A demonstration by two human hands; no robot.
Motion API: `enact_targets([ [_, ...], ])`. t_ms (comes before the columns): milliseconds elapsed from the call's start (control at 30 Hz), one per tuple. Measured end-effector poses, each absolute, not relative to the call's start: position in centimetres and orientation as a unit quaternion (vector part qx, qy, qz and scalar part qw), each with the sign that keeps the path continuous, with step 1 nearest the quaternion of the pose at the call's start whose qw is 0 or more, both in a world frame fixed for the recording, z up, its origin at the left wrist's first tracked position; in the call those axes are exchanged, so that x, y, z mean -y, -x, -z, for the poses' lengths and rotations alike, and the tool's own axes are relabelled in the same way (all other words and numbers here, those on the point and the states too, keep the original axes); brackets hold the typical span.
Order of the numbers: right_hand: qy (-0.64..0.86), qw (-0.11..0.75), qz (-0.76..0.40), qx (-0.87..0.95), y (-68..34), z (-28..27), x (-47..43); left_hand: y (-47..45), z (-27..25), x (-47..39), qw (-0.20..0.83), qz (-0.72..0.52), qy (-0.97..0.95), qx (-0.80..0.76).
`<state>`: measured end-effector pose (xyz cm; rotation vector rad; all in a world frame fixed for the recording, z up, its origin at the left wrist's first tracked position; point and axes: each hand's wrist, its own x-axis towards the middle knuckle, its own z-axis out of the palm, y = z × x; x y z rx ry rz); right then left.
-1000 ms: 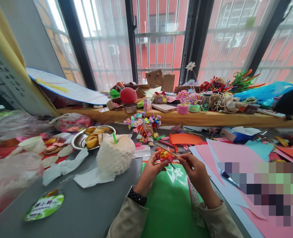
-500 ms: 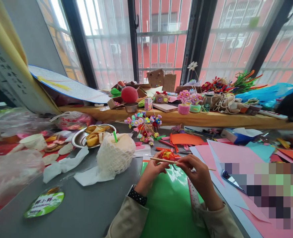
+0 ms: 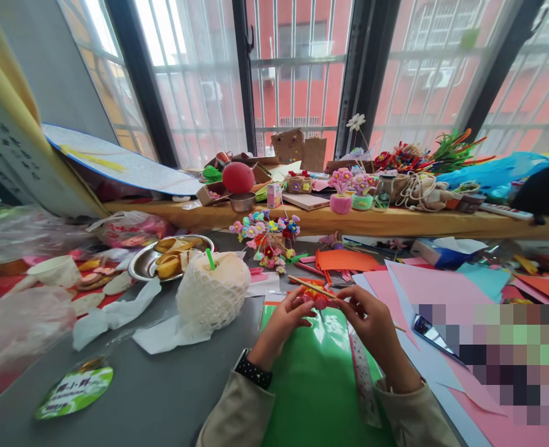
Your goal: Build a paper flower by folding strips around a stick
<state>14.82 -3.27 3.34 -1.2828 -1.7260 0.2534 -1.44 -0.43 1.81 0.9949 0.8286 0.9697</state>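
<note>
Hands (image 3: 366, 312) hold a slim stick (image 3: 310, 286) and petalled flower (image 3: 320, 302).

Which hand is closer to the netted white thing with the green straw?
The left hand, to the right of the netted white thing. The right hand is farther along that same side.

Daylight enters through the barred windows (image 3: 297, 81), whose upper left panes bleach almost to white, while the worktop (image 3: 162, 385) sits in softer, moderately bright light with weak shadows. White glare breaks across the far part of the glossy green sheet (image 3: 318, 385), and the metal bowl (image 3: 137, 266) glints. Wide-angle distortion tilts the outer dark frames (image 3: 139, 81). Fine detail looks soft, and coarse mosaic blocks obscure the lower right.
</note>
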Motion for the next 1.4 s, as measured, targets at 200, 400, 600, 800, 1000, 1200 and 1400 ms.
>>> enact_targets([
  [200,0.507,0.462,-0.102,0.72,-14.3,-2.8,3.1,1.1,-1.8,0.6,0.682,-0.443,-0.479,-0.33],
  [400,0.51,0.434,-0.109,0.735,-13.6,-2.6,3.0,1.0,-0.8,0.2,0.635,-0.472,-0.5,-0.352],
  [600,0.505,0.412,-0.112,0.75,-13.9,-2.3,3.0,1.0,-1.0,0.5,0.658,-0.445,-0.51,-0.33],
  [800,0.518,0.411,-0.136,0.738,-14.3,-2.3,2.8,0.9,-0.9,0.4,0.653,-0.43,-0.509,-0.361],
  [1000,0.482,0.394,-0.143,0.769,-14.3,-2.4,2.7,1.0,-1.1,0.5,0.658,-0.418,-0.499,-0.378],
  [1200,0.498,0.384,-0.208,0.749,-14.4,-2.6,2.5,0.9,-0.7,0.4,0.656,-0.408,-0.497,-0.396],
  [1400,0.523,0.378,-0.256,0.72,-14.5,-2.7,2.6,1.0,-0.6,0.3,0.645,-0.372,-0.533,-0.402],
])
